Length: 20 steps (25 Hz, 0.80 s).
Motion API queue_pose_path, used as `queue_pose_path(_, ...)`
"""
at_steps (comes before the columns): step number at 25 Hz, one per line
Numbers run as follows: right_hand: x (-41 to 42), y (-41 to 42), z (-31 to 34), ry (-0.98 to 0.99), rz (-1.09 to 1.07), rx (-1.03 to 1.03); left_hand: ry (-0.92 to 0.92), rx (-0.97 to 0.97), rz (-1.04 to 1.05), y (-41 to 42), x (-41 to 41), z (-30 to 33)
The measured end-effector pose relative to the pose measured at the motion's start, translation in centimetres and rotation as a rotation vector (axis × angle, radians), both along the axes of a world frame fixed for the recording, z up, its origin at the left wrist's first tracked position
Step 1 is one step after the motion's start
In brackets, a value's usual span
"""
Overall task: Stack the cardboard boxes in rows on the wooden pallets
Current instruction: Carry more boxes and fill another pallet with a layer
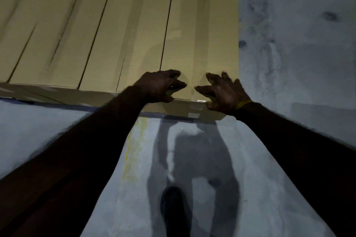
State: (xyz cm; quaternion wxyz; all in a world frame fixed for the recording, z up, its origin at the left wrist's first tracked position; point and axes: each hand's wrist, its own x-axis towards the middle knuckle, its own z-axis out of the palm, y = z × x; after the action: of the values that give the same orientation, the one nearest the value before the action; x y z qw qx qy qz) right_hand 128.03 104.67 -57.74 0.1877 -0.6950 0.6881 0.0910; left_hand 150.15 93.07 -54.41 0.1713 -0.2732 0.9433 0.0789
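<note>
A near row of boxes (123, 31) already lies side by side with more behind, and both hands, left (160, 85) and right (224, 93), rest spread-fingered, grasping nothing, on the rightmost box (200, 31), apparently settling it; the pallet itself is hidden.

Both arms outstretched, left hand (160, 86) and right hand (224, 94) with fingers spread
</note>
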Motion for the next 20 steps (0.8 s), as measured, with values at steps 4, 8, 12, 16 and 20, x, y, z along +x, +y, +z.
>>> queue_pose_path(4, -0.33, -0.25, -0.05, -0.001, 0.004, -0.003, 0.032, 0.001, 0.003, 0.1, 0.21, -0.03)
queue_pose_path(8, -0.33, -0.4, -0.07, -0.009, -0.008, 0.001, 0.043, 0.003, 0.015, 0.2, -0.02, 0.09)
queue_pose_path(12, -0.24, -0.38, -0.1, -0.01, -0.007, -0.007, 0.045, 0.003, 0.01, 0.13, 0.12, 0.05)
queue_pose_path(16, -0.24, -0.42, -0.1, -0.008, -0.01, -0.017, 0.034, -0.005, 0.006, -0.07, 0.25, -0.3)
queue_pose_path(20, -0.15, -0.44, -0.07, -0.01, -0.013, -0.021, 0.043, -0.003, 0.012, -0.17, 0.38, -0.66)
